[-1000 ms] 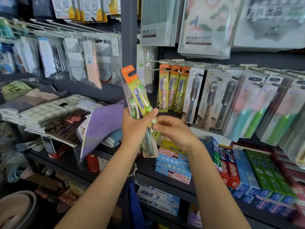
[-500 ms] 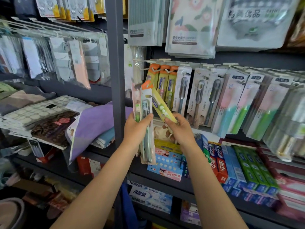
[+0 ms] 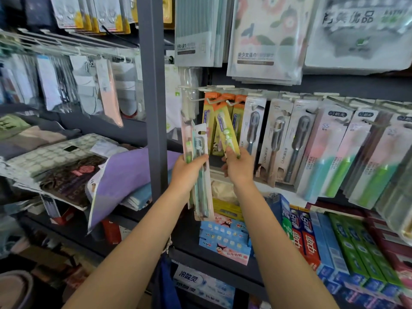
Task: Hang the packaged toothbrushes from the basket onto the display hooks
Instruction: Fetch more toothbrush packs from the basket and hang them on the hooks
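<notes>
Hanging an orange-topped toothbrush pack while more wait in the other hand.

Nearest, the left hand (image 3: 188,171) grips a small stack of clear toothbrush packs (image 3: 199,166), upright and just left of the work; no basket is in view. The right hand (image 3: 239,167) pinches the foot of the yellow, orange-topped toothbrush pack (image 3: 225,128), tilted, its top at the white display hook (image 3: 219,101). Whether the hole is on the tip is unclear. Best to square the pack, then slide it back against the matching packs (image 3: 236,117) behind.
</notes>
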Tool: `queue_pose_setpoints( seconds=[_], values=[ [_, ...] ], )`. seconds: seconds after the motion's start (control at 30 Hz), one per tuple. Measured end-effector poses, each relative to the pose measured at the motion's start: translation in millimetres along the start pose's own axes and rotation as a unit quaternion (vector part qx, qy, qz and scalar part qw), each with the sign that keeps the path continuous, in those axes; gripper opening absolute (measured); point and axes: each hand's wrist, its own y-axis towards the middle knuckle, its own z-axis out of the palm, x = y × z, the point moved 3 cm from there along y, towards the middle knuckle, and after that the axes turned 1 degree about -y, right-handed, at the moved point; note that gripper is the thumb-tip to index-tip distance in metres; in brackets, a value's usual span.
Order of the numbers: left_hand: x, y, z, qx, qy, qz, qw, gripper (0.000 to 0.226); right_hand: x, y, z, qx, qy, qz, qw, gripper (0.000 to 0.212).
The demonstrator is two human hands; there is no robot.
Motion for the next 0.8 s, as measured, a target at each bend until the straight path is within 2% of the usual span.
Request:
queue_pose_setpoints(
  seconds=[0.2, 0.33, 0.4, 0.57, 0.67, 0.8],
  values=[
    [1.0, 18.7, 7.3, -0.007, 0.009, -0.001, 1.0, 0.022, -12.1, 7.4, 17.9, 0.049, -0.072, 0.101, 0.991, 0.062],
    [4.9, 28.9, 6.4, -0.018, 0.017, -0.009, 1.0, 0.019, -22.1, 17.8, 25.4, 0.047, -0.07, 0.127, 0.988, 0.067],
    [7.7, 32.2, 5.6, -0.019, 0.013, -0.012, 1.0, 0.017, -25.2, 21.3, 28.1, 0.043, -0.045, 0.123, 0.99, 0.063],
    [15.2, 36.3, 4.1, -0.023, 0.006, -0.015, 1.0, 0.008, -28.3, 15.4, 30.5, 0.062, 0.059, 0.081, 0.993, 0.028],
    [18.2, 37.3, 3.9, -0.021, 0.005, -0.011, 1.0, 0.01, -32.8, 13.3, 29.4, 0.071, 0.074, 0.065, 0.993, 0.022],
    [18.3, 38.6, 5.0, -0.013, 0.001, -0.01, 1.0, 0.01, -36.0, 16.5, 29.6, 0.064, 0.09, 0.087, 0.99, 0.02]
  ],
)
